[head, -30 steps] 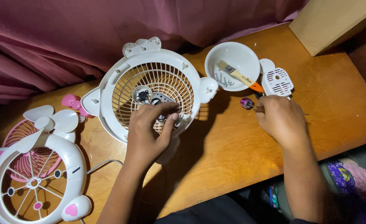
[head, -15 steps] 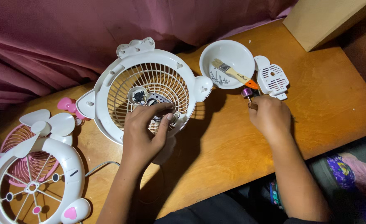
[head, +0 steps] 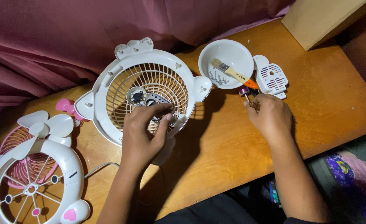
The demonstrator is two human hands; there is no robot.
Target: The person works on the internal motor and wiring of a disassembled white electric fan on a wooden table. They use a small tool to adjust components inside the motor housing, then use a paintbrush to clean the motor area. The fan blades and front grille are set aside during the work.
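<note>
**Fan housing held while a screwdriver is gripped**

Near the front edge of the wooden surface [head: 216, 166], at its left end, a second white fan grille with pink hub details [head: 33, 186] is seen, with a pink grille [head: 15, 145] and a white fan blade [head: 40, 124] just behind it. A white cable [head: 100, 168] is laid from this fan toward the middle of the surface.

Further in, the left hand [head: 143, 132] is placed on the lower rim of the white fan housing [head: 145, 91], which is tilted up on its stand. The grip of this hand is closed on a small part at the centre of the housing's grille, the fingertips [head: 166, 117] being pressed into the motor area where wiring is exposed. What exactly is pinched cannot be told.

To the right, well apart from the housing, the right hand [head: 272, 118] is rested on the surface, its grip closed around a small screwdriver [head: 246, 92] with a purple cap, which is pointed toward the back edge.

Just beyond that hand, a white bowl [head: 228, 54] is set, holding a paintbrush [head: 232, 74] with an orange handle and several screws [head: 216, 78]. A white vented cover [head: 272, 79] is lying beside the bowl on its right. At the far right corner a cardboard box [head: 324, 20] is seen. A pink bow-shaped piece [head: 64, 105] is lying near the back edge on the left, against the maroon curtain [head: 66, 37].
</note>
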